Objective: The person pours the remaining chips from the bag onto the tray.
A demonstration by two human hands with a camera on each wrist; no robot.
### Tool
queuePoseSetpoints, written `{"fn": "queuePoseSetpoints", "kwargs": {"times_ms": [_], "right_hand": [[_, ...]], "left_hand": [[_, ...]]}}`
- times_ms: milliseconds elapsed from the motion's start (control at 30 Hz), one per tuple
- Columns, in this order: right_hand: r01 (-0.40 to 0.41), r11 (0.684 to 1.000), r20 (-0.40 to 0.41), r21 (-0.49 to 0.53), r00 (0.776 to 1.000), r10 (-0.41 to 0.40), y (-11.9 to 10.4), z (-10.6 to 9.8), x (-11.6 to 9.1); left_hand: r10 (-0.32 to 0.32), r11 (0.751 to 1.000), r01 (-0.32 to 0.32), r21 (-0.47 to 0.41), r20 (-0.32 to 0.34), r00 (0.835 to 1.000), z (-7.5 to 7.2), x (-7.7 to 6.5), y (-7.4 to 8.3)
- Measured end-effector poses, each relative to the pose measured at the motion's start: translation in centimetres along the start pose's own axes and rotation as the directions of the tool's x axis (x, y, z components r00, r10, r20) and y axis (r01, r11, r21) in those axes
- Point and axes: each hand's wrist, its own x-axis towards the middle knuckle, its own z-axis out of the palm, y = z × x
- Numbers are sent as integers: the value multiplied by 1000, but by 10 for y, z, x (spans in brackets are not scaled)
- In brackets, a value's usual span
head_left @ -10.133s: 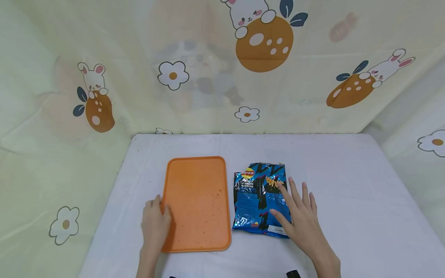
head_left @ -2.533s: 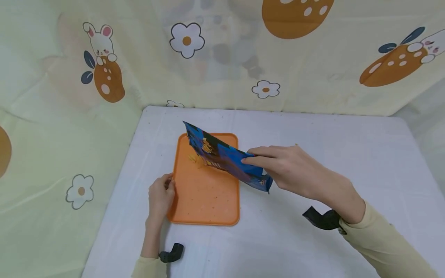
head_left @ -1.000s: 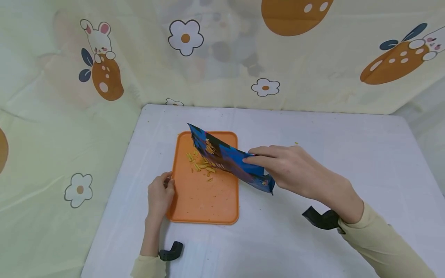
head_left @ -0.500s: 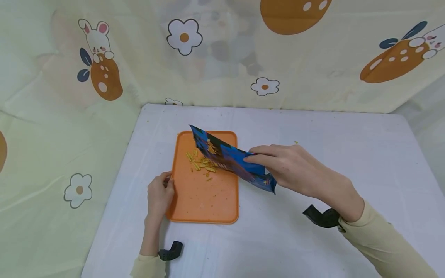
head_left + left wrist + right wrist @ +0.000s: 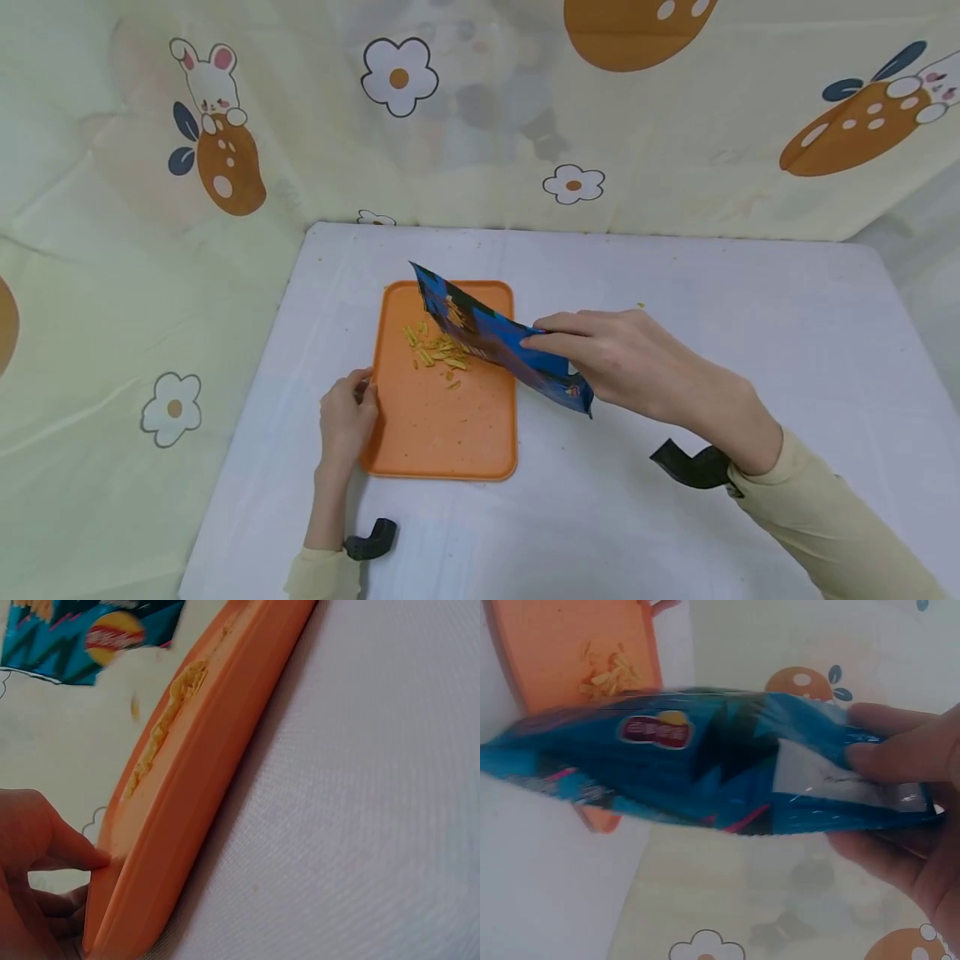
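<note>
My right hand (image 5: 637, 362) grips one end of a blue chip bag (image 5: 506, 340), fingers on one side and thumb on the other in the right wrist view. The bag hangs tilted over the orange tray (image 5: 450, 437), its far end over the tray's back half. A small heap of yellow stick-shaped chips (image 5: 433, 348) lies on the tray beside the bag. In the left wrist view, a blurred yellow piece (image 5: 135, 707) shows between bag and tray. At the tray's left edge, my left hand (image 5: 347, 421) holds the rim between thumb and fingers.
A white-covered table (image 5: 615, 517) carries the tray, with small crumbs on it, one crumb (image 5: 640, 305) beyond my right hand. Behind rises a patterned curtain (image 5: 480, 150). Black straps or mounts (image 5: 372, 540) stick out from both wrists.
The bag, lying right of the tray in the oldest frame, is now lifted and tilted over it. Chips have come onto the tray. Over the last half second little has shifted.
</note>
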Motion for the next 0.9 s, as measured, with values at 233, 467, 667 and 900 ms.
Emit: {"fn": "queuePoseSetpoints", "kwargs": {"times_ms": [233, 467, 667, 900], "right_hand": [[26, 1000, -36, 2, 999, -26, 0, 2, 1], [19, 1000, -33, 16, 999, -18, 1, 4, 1], [40, 999, -81, 18, 996, -39, 2, 5, 1], [44, 999, -103, 29, 994, -41, 3, 5, 2]], "left_hand": [[0, 1000, 0, 12, -8, 1000, 0, 0, 1], [3, 1000, -3, 6, -17, 1000, 0, -1, 1], [27, 1000, -27, -1, -34, 999, 1, -1, 0], [14, 1000, -14, -5, -11, 1000, 0, -1, 0]]}}
